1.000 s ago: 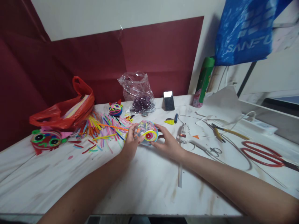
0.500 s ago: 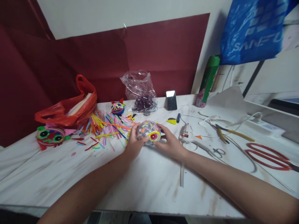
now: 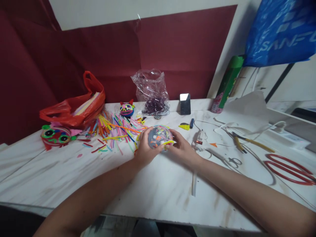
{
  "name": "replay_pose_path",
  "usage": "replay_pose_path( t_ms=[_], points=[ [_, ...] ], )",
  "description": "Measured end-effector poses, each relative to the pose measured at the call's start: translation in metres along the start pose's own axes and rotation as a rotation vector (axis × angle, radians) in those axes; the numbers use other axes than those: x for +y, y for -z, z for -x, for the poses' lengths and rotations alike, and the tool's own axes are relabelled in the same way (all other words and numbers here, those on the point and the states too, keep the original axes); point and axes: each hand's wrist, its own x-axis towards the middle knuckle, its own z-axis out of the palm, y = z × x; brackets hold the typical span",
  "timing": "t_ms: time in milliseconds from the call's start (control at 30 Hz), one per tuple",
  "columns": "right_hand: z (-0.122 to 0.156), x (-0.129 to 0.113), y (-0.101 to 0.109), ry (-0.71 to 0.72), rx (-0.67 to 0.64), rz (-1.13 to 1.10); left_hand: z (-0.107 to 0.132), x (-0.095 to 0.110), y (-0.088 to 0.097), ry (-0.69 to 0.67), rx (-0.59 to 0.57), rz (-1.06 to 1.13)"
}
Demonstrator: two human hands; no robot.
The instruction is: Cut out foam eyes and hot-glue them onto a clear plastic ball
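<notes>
Between my two hands is a round ball [image 3: 158, 135], grey and clear-looking with specks of orange, pink and yellow. A yellow-rimmed piece with red in it [image 3: 169, 143] sits on its near right side. My left hand [image 3: 146, 144] wraps the ball's left side, thumb across the front. My right hand [image 3: 181, 147] holds the right side, its thumb at the yellow rim. Both hands are closed on the ball just over the marble-patterned table [image 3: 158, 194]. Fingers behind the ball are hidden.
Colourful pipe cleaners [image 3: 116, 130] lie left, beside decorated animal-face balls [image 3: 55, 135] and a red plastic bag [image 3: 74, 110]. A glue gun [image 3: 201, 140], pliers [image 3: 247, 143] and red-handled scissors [image 3: 288, 169] lie right. A phone [image 3: 185, 104], clear bag [image 3: 153, 95] and green spray can [image 3: 228, 84] stand behind.
The ball has turned in my hands, so the red and yellow round piece now faces more downward and shows edge-on. My right thumb has moved to its rim. The camera view has shifted slightly.
</notes>
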Motion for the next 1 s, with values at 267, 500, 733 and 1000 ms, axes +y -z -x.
replay_pose_path(
  t_ms=[267,500,733,1000],
  points=[
    [-0.002,-0.002,0.002,-0.067,0.014,-0.006,0.000,-0.004,-0.002,-0.111,-0.020,-0.176],
    [-0.003,-0.001,0.003,-0.081,0.020,0.022,0.000,-0.006,-0.003,0.017,-0.080,-0.055],
    [-0.003,0.003,0.002,-0.116,-0.007,0.003,-0.003,0.006,-0.003,0.200,-0.134,0.055],
    [-0.005,0.001,0.005,-0.160,0.053,-0.091,-0.015,-0.008,0.002,0.489,-0.032,0.410]
  ],
)
